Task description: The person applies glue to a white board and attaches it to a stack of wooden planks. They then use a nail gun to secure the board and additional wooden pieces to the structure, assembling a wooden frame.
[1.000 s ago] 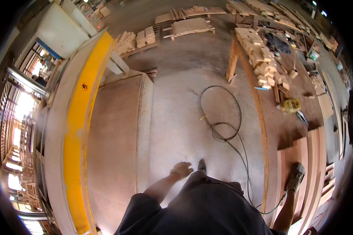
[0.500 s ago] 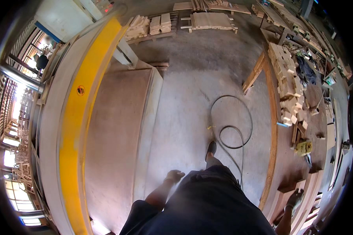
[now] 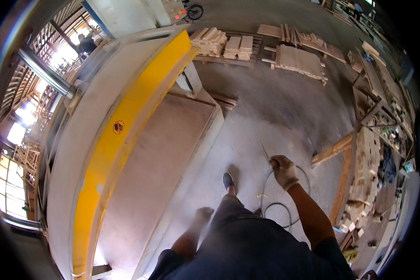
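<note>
My right hand point(image 3: 283, 172), in a pale glove with bare fingertips, is raised ahead of me above the floor. Its fingers are curled together, and what they hold, if anything, is hidden. A thin dark line shows beside the fingertips; I cannot tell whether it is a floor mark or something held. Below the hand, a black hose point(image 3: 279, 204) lies looped on the floor. My left hand point(image 3: 203, 215) hangs low at my side, loosely curled, with nothing visible in it. It is nearest to the large flat brown platen point(image 3: 158, 158) of a machine.
A yellow machine beam point(image 3: 119, 126) with a round warning sticker runs along my left. Stacked boards point(image 3: 238, 46) lie on a pallet point(image 3: 253, 58) ahead. Another board stack point(image 3: 298, 60) stands beside it. To the right, a workbench point(image 3: 343, 182) carries notched wooden blocks point(image 3: 367, 163).
My right hand has left the wooden pieces on the bench at right and swung up over the floor. My view has turned right, and my other foot is now forward.
</note>
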A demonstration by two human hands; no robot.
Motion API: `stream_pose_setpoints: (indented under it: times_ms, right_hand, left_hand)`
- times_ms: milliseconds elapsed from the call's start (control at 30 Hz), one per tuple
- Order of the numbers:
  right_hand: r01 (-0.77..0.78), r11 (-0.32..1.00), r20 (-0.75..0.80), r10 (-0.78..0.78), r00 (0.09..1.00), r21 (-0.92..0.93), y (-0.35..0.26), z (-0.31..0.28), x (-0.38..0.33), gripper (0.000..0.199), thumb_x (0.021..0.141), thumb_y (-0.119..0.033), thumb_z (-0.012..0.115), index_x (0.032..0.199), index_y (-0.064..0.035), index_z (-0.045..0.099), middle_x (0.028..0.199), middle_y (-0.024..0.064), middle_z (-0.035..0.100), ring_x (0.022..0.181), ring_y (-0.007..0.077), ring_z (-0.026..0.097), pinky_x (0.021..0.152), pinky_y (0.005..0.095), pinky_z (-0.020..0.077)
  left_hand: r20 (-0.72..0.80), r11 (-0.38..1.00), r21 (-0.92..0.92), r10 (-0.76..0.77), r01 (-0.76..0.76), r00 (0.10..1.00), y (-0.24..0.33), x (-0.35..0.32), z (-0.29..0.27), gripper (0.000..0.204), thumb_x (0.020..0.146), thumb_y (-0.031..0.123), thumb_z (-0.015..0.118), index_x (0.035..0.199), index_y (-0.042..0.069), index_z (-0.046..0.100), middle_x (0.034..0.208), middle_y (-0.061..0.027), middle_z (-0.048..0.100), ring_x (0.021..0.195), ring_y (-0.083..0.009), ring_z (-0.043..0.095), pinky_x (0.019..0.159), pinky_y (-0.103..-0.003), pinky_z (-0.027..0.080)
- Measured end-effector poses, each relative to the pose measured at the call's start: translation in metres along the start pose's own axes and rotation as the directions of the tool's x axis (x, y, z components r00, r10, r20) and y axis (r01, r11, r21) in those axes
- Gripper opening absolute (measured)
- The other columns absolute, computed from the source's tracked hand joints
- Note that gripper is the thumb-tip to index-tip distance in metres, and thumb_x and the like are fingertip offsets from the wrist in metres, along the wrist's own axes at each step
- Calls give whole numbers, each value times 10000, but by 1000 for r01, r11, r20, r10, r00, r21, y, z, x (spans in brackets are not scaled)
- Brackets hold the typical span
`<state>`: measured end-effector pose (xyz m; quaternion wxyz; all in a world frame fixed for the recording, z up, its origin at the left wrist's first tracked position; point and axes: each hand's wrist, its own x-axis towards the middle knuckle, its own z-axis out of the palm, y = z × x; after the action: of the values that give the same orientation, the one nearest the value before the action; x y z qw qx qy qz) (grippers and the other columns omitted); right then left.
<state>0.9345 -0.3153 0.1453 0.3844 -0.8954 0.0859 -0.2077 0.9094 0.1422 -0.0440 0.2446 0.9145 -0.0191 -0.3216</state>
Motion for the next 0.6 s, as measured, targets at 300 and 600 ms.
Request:
stream_pose_setpoints:
  times_ms: [300,600]
  right_hand:
    - [133,990,77,-137,988,55,-25,84,212,164,1034,-184,697,1117,-51,747,1063,186,772,944,373,759,824,449,601]
    - [-43,983,13,41,999,179,-51,107,441,328,1095,-313,642,1275,-57,742,1211,214,766,1098,404,748,944,432,589]
  left_hand:
    - [191,976,104,-208,191,959,-44,119,-14,363,1017,460,631,1179,199,823,1171,-106,808,1110,-312,757,956,-440,584]
    - [-155,820,-552,-276,148,949,-19,231,-84,343,931,300,845,1134,25,815,812,-41,728,653,-148,628,617,-344,539]
